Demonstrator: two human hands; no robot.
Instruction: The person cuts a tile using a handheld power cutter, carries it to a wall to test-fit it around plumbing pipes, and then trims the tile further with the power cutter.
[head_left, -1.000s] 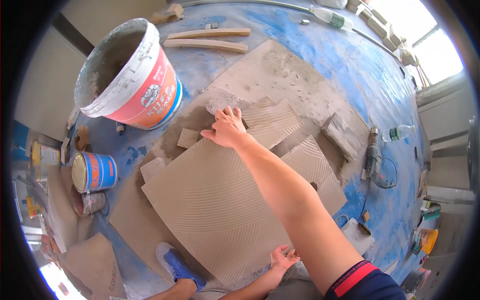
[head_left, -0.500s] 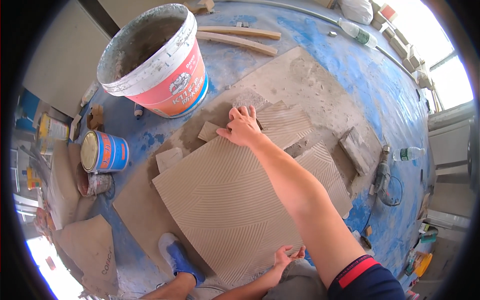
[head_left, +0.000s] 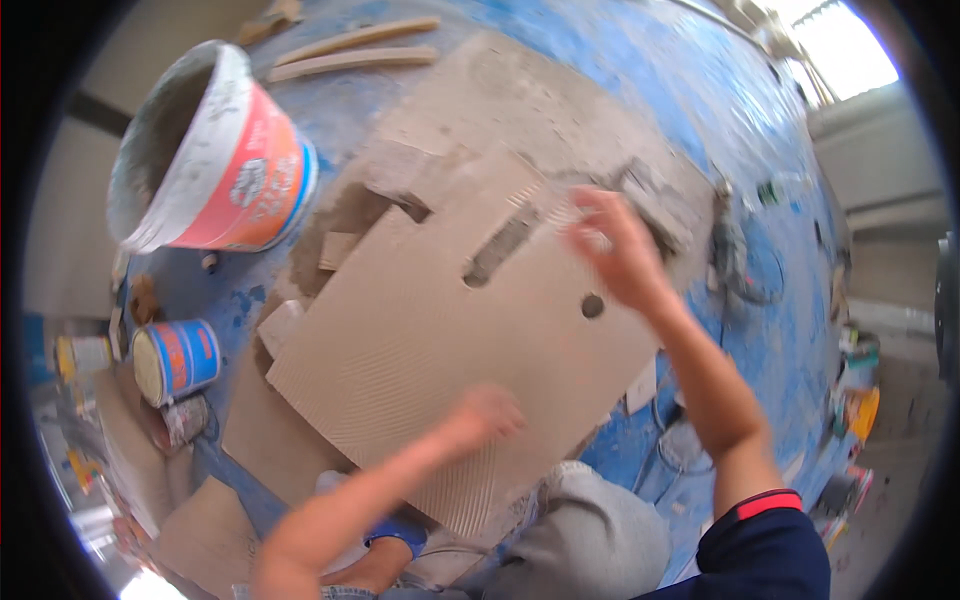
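Note:
A large grey-beige tile (head_left: 400,340) lies tilted across the middle, with combed ridges on its face, clearest at the lower left and near edge. Cut into it are a long slot (head_left: 500,246), a round hole (head_left: 592,305) and a notch at the far left edge. My left hand (head_left: 485,415) is over the tile's near half, blurred by motion. Past the round hole, my right hand (head_left: 618,245) is by the tile's far right edge, its fingers smeared too. Whether either hand touches the tile or holds anything cannot be made out.
A big red-and-white bucket (head_left: 215,160) stands at the far left, a blue-and-orange can (head_left: 178,360) nearer. Wooden strips (head_left: 355,60) lie beyond. On the right are a grey broken slab (head_left: 650,210) and a corded power tool (head_left: 735,255). My knee (head_left: 590,530) is beside the tile's near edge.
My right hand has left the tile's far left edge and moved right. My left hand has come up over the tile. The slot and round hole now show, and the whole view has shifted.

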